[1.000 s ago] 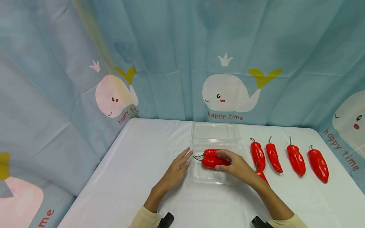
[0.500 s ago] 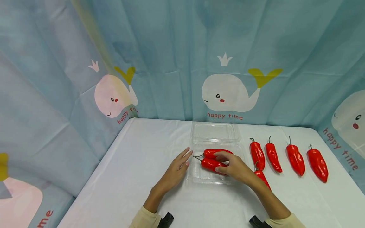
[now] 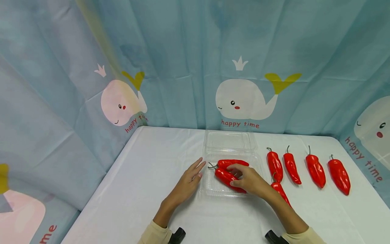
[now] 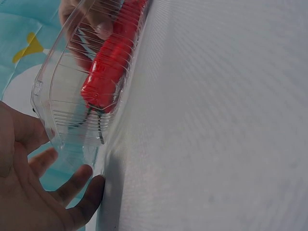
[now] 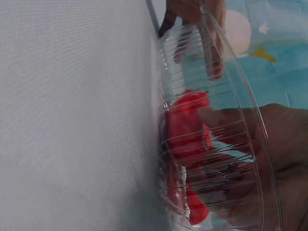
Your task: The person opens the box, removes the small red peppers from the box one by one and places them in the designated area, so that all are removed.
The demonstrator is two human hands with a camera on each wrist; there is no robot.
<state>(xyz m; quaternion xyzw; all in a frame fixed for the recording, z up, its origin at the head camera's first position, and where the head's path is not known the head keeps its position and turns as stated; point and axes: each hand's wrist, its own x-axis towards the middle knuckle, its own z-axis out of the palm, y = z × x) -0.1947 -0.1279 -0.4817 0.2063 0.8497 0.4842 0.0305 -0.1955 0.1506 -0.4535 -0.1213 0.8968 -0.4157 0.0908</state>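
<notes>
Inside a clear plastic clamshell box [image 3: 213,189] lie two glossy red peppers. The nearer red pepper [image 3: 223,177] lies slanted, its tip toward the front right; my right hand [image 3: 251,181] holds it, thumb on the near side and fingers on the far side. Behind it the other red pepper [image 3: 232,162] lies crosswise, and the two stems cross at the left. My left hand [image 3: 189,181] is at the box's left side with fingers spread. In the left wrist view, the left hand [image 4: 38,178] has its thumb at the box wall and grips nothing.
The box's clear lid [image 3: 230,140] lies folded back behind it. Right of the box, several more red peppers [image 3: 317,171] lie on the white table, one pepper [image 3: 280,193] partly behind the right forearm. A blue whale-print curtain [image 3: 182,67] surrounds the table.
The nearer pepper has turned, its tip swinging toward the front of the box, away from the back pepper. My right hand has shifted slightly left. My left hand has stayed put.
</notes>
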